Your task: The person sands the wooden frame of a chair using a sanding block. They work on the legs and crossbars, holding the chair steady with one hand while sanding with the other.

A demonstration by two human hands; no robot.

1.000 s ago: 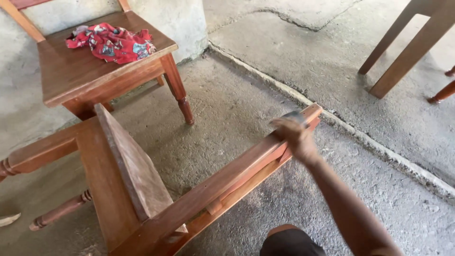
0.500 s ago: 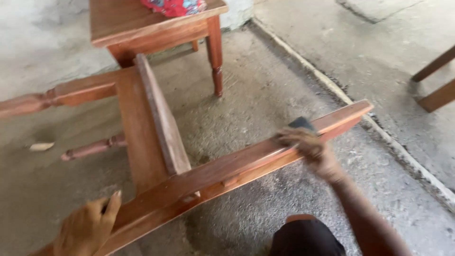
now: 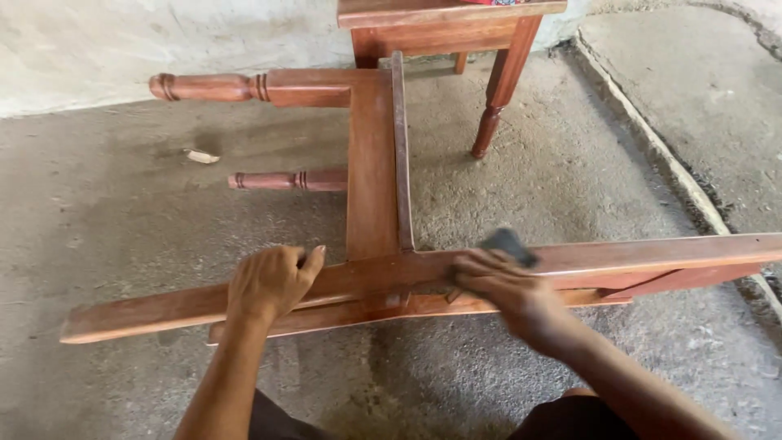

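Observation:
A reddish-brown wooden chair (image 3: 371, 175) lies tipped on its side on the concrete floor, its long back rail (image 3: 652, 253) running left to right in front of me. My left hand (image 3: 273, 281) grips that rail left of the seat. My right hand (image 3: 509, 293) presses a small dark grey sanding pad (image 3: 509, 243) flat against the rail just right of the seat joint. Two turned legs (image 3: 212, 86) point left, away from me.
A second wooden chair or small table (image 3: 444, 24) stands upright at the top, one leg (image 3: 493, 106) near the lying chair's seat. A raised concrete edge (image 3: 660, 151) runs diagonally on the right. A small scrap (image 3: 199, 156) lies on the floor at left.
My right hand slid the pad leftward along the rail from its far end toward the seat joint. My left hand came up and gripped the rail. The view shifted right.

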